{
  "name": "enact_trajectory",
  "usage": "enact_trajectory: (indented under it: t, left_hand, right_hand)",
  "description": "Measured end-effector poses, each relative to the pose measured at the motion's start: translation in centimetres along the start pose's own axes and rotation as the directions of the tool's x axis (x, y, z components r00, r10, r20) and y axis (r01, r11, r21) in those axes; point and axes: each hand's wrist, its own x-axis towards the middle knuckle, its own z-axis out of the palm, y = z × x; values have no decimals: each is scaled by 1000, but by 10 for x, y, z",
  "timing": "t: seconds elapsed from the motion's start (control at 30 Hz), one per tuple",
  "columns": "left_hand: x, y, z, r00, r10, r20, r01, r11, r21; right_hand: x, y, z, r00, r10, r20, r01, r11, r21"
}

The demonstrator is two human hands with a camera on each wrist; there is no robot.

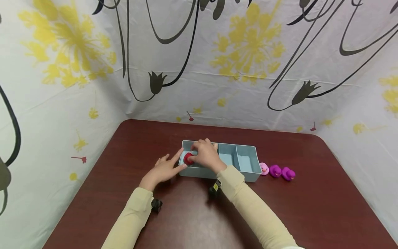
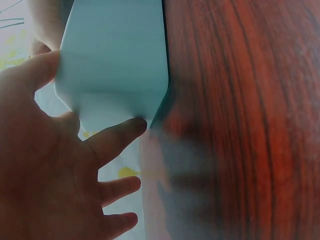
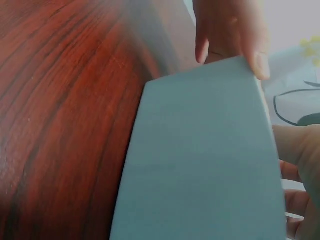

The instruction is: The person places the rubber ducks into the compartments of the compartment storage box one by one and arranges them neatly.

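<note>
A light blue divided box [image 1: 199, 172] sits on the table. My right hand [image 1: 206, 155] reaches down into its left part, thumb and fingertips pinching a small round red toy [image 1: 188, 158]. The fingers partly cover that toy, so its exact kind is unclear. At the box's left end is my left hand [image 1: 161, 171], fingers spread and mostly straight. In the left wrist view, the left hand [image 2: 55, 160] touches the box's end with the thumb at the rim and a finger lower down. The box wall hides the right fingertips [image 3: 295, 200] in the right wrist view.
Against the box's right end lies a pink rubber duck [image 1: 264, 168], with two purple rubber ducks [image 1: 275, 171] in a row beside it. Dividers split the box into compartments. Patterned white cloth [image 1: 199, 93] hangs behind the dark red wooden table [image 1: 311, 207].
</note>
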Motion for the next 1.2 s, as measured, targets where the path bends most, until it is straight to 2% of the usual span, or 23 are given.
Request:
enact_trajectory:
  t: [0.47,0.67,0.93,1.2]
  left_hand:
    - [0,-4,1,1000,-11,7,11,999,-36]
    - [0,-4,1,1000,-22,5,22,999,-35]
    - [-3,-5,0,1000,-7,8,8,999,-49]
    - [-2,-5,0,1000,-13,6,14,999,-47]
  right_hand:
    - [-13,13,-25,996,-22,-84,29,996,88]
    - [-22,25,-34,997,9,-83,0,995,102]
    - [-33,43,-40,997,54,-60,-47,993,111]
    - [-42,56,-48,991,76,-112,-59,988,144]
